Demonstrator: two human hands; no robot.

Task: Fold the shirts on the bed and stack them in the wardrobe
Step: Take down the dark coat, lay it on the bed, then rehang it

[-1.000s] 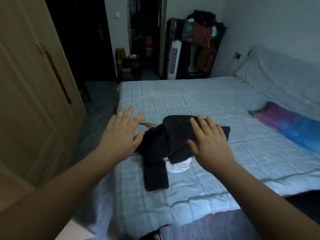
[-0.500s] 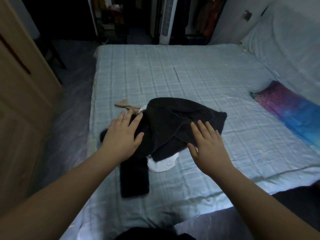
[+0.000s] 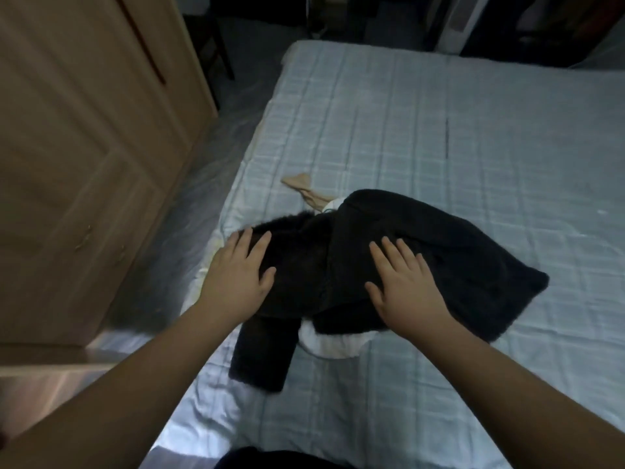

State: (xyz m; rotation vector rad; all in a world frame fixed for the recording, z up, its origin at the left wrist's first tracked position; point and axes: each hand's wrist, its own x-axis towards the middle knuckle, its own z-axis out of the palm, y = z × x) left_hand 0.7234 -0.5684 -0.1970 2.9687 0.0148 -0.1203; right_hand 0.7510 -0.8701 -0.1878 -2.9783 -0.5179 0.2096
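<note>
Both hands have come down onto the pile since a second ago, when they hung spread above it; now the left hand point(image 3: 238, 275) lies flat with straight fingers on the near-left part of the black fleece garment point(image 3: 422, 265), and the right hand point(image 3: 404, 287) lies flat on its middle; neither grips anything, the fingers are stretched and relaxed, and whether they press or only touch I cannot tell. The view has dropped and swung left as well, so the person seems to have leaned in over the bed point(image 3: 406, 130). The black garment sits crumpled near the bed's left edge, one sleeve trailing toward the person; a white piece of clothing point(image 3: 333, 345) pokes out from under it on the near side, and a beige bit of fabric point(image 3: 304, 186) (a strap or sleeve, too small to tell) sticks out at the far side. The wardrobe point(image 3: 84, 147) stands just left of the bed, its doors closed. I'd judge folding has barely begun; the heap wants spreading flat first, and nothing is stacked yet.
</note>
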